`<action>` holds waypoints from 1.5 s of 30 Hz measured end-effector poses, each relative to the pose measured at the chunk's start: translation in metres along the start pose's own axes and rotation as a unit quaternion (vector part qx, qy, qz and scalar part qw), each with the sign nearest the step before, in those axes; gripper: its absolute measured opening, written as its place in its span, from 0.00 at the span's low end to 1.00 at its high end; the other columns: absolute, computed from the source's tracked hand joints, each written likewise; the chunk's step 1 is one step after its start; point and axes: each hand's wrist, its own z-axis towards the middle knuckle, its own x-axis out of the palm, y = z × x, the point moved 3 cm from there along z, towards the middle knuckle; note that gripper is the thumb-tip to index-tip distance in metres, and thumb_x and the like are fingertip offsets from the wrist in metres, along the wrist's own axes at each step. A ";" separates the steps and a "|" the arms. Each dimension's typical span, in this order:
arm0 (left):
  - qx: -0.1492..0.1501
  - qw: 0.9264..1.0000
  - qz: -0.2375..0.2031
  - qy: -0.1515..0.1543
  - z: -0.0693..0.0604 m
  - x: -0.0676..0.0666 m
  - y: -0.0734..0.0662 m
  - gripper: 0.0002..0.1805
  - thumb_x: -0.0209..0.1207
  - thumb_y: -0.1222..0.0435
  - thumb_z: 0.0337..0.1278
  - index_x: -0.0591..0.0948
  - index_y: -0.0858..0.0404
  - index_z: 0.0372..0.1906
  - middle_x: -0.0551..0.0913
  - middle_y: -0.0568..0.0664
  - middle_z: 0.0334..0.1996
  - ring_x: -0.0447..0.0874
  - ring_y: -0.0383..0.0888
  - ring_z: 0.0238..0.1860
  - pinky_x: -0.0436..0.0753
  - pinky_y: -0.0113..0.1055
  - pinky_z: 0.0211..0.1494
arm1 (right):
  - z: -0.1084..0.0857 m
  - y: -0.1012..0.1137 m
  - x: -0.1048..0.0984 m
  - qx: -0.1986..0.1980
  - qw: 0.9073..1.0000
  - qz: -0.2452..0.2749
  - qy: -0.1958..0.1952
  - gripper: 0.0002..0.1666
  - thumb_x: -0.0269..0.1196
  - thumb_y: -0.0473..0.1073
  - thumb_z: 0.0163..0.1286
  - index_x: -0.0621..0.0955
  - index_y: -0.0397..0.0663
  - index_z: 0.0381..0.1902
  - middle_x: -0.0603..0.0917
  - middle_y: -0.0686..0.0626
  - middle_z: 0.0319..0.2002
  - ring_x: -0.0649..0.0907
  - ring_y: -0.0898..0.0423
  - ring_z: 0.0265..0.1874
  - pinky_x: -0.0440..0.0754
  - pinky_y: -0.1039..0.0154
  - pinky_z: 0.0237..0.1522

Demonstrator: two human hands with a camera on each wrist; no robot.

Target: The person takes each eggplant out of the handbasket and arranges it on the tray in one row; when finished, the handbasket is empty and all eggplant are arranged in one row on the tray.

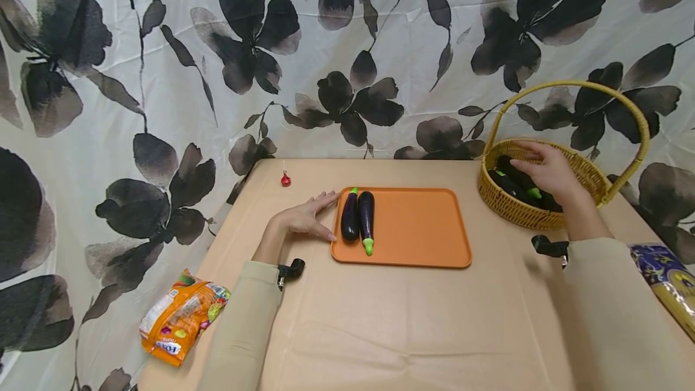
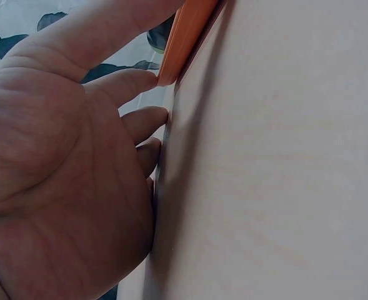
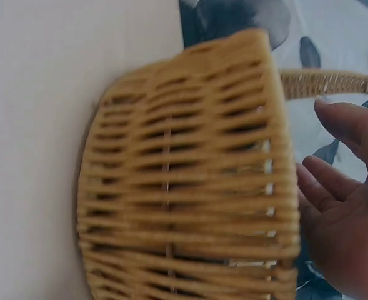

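Observation:
Two dark eggplants (image 1: 358,220) lie side by side at the left end of an orange tray (image 1: 415,228). One has its green stem at the far end, the other at the near end. My left hand (image 1: 303,219) rests on the table with thumb and fingers spread, touching the tray's left edge (image 2: 182,40). Over a wicker basket (image 1: 505,205) on the right is my right hand (image 1: 551,174), its fingers loosely extended above more eggplants (image 1: 513,183). In the right wrist view the basket wall (image 3: 190,181) hides the eggplants; the right hand's fingers (image 3: 333,181) hold nothing visible.
The basket's tall handle (image 1: 581,84) arches beyond the right hand. An orange snack bag (image 1: 181,318) lies at the table's left edge. A small red ornament (image 1: 285,179) sits at the back left. A blue and yellow package (image 1: 665,282) lies at the far right.

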 end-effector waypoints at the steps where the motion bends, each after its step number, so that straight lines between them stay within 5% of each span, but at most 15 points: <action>1: 0.000 1.000 0.000 -0.001 0.000 0.000 0.000 0.70 0.82 0.44 0.38 0.50 0.41 0.85 0.39 0.42 0.86 0.25 0.53 0.86 0.32 0.61 0.84 | 0.002 -0.003 -0.001 0.006 1.000 -0.002 0.004 0.37 0.55 0.53 0.82 0.63 0.45 0.81 0.65 0.30 0.75 0.67 0.30 0.71 0.75 0.34 0.62; 7: -0.002 1.000 0.000 -0.002 0.000 0.001 -0.002 0.70 0.82 0.44 0.37 0.50 0.41 0.85 0.39 0.42 0.86 0.25 0.52 0.86 0.32 0.61 0.85 | 0.012 -0.017 -0.006 0.030 0.999 -0.016 0.021 0.37 0.54 0.53 0.83 0.61 0.42 0.81 0.63 0.25 0.74 0.64 0.24 0.71 0.69 0.25 0.66; 16: -0.004 1.000 -0.005 -0.002 0.001 0.001 -0.006 0.70 0.83 0.45 0.37 0.50 0.41 0.85 0.40 0.43 0.86 0.25 0.52 0.86 0.32 0.60 0.85 | 0.020 -0.032 -0.005 0.034 0.998 -0.051 0.032 0.35 0.56 0.47 0.82 0.63 0.38 0.79 0.64 0.23 0.72 0.65 0.24 0.69 0.68 0.25 0.65; 24: -0.008 1.000 -0.002 -0.004 0.001 0.001 -0.006 0.70 0.82 0.44 0.37 0.51 0.40 0.85 0.40 0.43 0.86 0.26 0.53 0.86 0.32 0.61 0.84 | 0.025 -0.037 0.003 0.044 0.992 -0.082 0.083 0.35 0.56 0.44 0.82 0.63 0.35 0.79 0.69 0.25 0.61 0.69 0.33 0.52 0.71 0.40 0.49; 33: -0.010 1.000 -0.002 -0.006 0.003 0.001 -0.004 0.69 0.82 0.44 0.38 0.51 0.39 0.85 0.40 0.42 0.86 0.26 0.52 0.86 0.32 0.60 0.85 | 0.026 -0.041 0.005 0.053 0.989 -0.091 0.106 0.34 0.53 0.42 0.83 0.61 0.32 0.79 0.60 0.18 0.73 0.63 0.21 0.70 0.66 0.25 0.67; 45: -0.011 1.000 -0.003 -0.005 0.002 0.001 -0.005 0.70 0.82 0.43 0.36 0.50 0.40 0.85 0.40 0.41 0.86 0.25 0.52 0.86 0.32 0.60 0.85 | 0.025 -0.050 0.005 0.084 0.989 -0.067 0.104 0.31 0.49 0.40 0.84 0.61 0.32 0.79 0.64 0.20 0.72 0.63 0.24 0.72 0.64 0.28 0.71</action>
